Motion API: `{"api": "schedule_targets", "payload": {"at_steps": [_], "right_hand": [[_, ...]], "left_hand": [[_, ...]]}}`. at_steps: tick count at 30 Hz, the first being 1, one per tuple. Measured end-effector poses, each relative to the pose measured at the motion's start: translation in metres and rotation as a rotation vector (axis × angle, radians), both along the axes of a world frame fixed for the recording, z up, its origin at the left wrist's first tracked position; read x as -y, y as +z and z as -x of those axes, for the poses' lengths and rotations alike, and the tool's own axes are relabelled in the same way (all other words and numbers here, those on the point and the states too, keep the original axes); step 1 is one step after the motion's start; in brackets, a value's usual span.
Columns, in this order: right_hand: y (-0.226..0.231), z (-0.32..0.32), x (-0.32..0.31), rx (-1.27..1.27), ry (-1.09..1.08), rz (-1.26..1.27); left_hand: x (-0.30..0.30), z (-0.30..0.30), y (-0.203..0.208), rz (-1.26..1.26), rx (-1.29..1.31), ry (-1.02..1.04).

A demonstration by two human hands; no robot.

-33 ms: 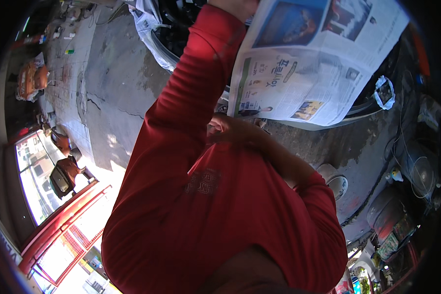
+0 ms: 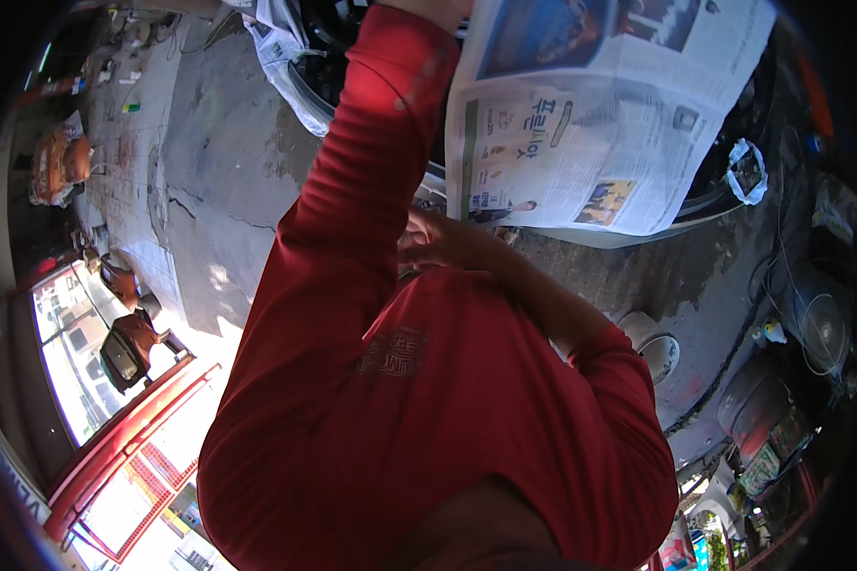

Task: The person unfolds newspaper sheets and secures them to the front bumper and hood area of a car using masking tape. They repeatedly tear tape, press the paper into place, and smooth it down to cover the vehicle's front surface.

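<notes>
Stretched forward in a red sleeve, my left arm ends at my left hand [image 2: 436, 11], which the upper edge cuts off; its fingers are out of sight. A printed newspaper sheet [image 2: 600, 124] is spread beside that hand, draped over dark parts within a curved pale rim [image 2: 609, 238]. My right hand [image 2: 452, 243] is drawn in close to my chest, under the left sleeve and just below the newspaper's near corner. Its fingers curl inward in shadow, and whatever they hold, if anything, is hidden.
Crumpled white wrapping [image 2: 281, 71] hangs at the rim's left side; a small clear bag [image 2: 747, 173] is at its right. A white bucket [image 2: 655, 354] stands right of me. Loose wires [image 2: 781, 257] run along the right. Cracked concrete floor [image 2: 224, 181] lies left.
The newspaper and my left forearm sit slightly further left and higher in the picture. My right hand stays near my chest with its fingers curled.
</notes>
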State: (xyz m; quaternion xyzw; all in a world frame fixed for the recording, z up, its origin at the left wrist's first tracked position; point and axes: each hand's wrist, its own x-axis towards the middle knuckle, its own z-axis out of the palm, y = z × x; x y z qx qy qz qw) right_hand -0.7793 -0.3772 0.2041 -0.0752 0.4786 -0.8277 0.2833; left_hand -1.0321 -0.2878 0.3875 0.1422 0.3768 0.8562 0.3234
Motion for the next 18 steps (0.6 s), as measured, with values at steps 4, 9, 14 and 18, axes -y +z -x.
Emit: {"api": "schedule_targets", "payload": {"at_steps": [4, 9, 14, 18], "right_hand": [[-0.059, 0.041, -0.007, 0.312, -0.594, 0.448], [-0.082, 0.042, -0.046, 0.158, -1.148, 0.575], [-0.081, 0.03, -0.084, 0.268, -1.615, 0.369], [-0.095, 0.037, -0.076, 0.416, -1.551, 0.307]], "left_hand": [[0.046, 0.071, -0.006, -0.139, -0.021, 0.084], [0.126, 0.148, -0.055, -0.061, 0.111, 0.29], [0.211, 0.19, -0.133, 0.316, -0.058, 0.274], [0.251, 0.205, -0.183, 0.33, 0.074, 0.172]]}}
